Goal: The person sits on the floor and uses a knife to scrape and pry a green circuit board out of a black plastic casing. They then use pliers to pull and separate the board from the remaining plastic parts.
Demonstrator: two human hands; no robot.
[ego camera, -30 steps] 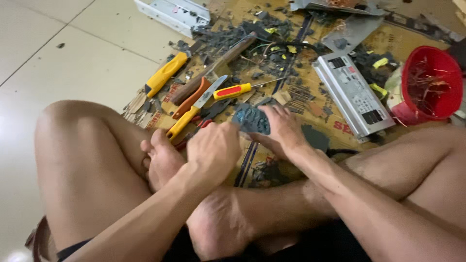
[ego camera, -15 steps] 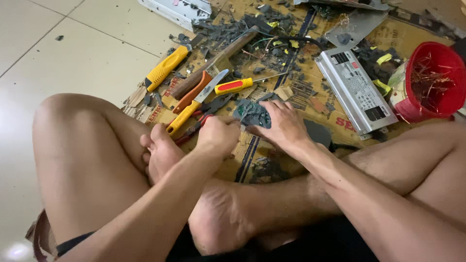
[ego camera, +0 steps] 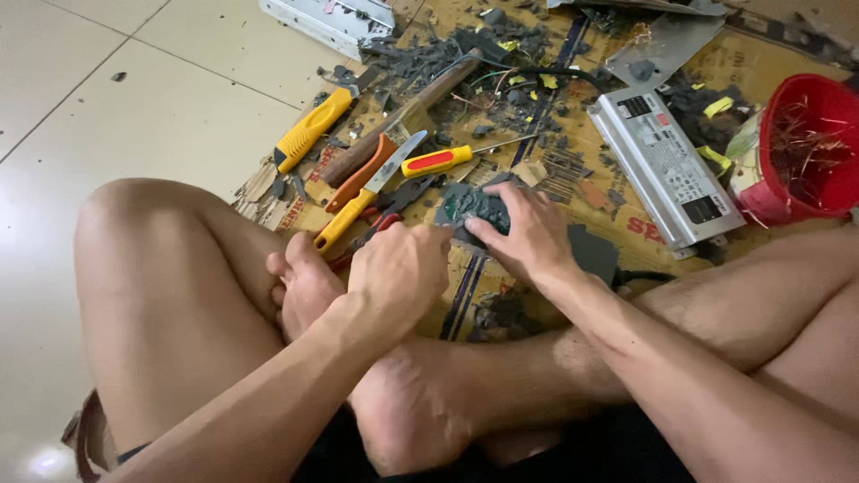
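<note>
Your right hand (ego camera: 530,234) lies flat over a dark green, potted circuit board (ego camera: 472,207), its fingers (ego camera: 494,234) spread and pressing the board's near-right part down onto the printed brown cardboard sheet (ego camera: 573,174) that covers the floor. Your left hand (ego camera: 398,273) is curled into a loose fist just left of the board, its knuckles touching or almost touching the board's near-left edge; whether those fingers pinch anything you cannot tell, as they are turned away from the camera. The board sticks out beyond your right fingertips, up and to the left, and its long axis seems to run roughly left to right, though your hand hides much of it.

Past your right hand, further right, lies a long silver metal power-supply case (ego camera: 667,165) bearing a white label with a small red patch and a black panel at its near end; it slants from far-left to near-right. Beyond it stands a red plastic bucket (ego camera: 805,152) of copper wire scraps. Just beyond your left fingers lie a yellow-handled knife (ego camera: 367,195), a red-and-yellow-handled screwdriver (ego camera: 438,162) and a wooden-handled hammer (ego camera: 407,114)
</note>
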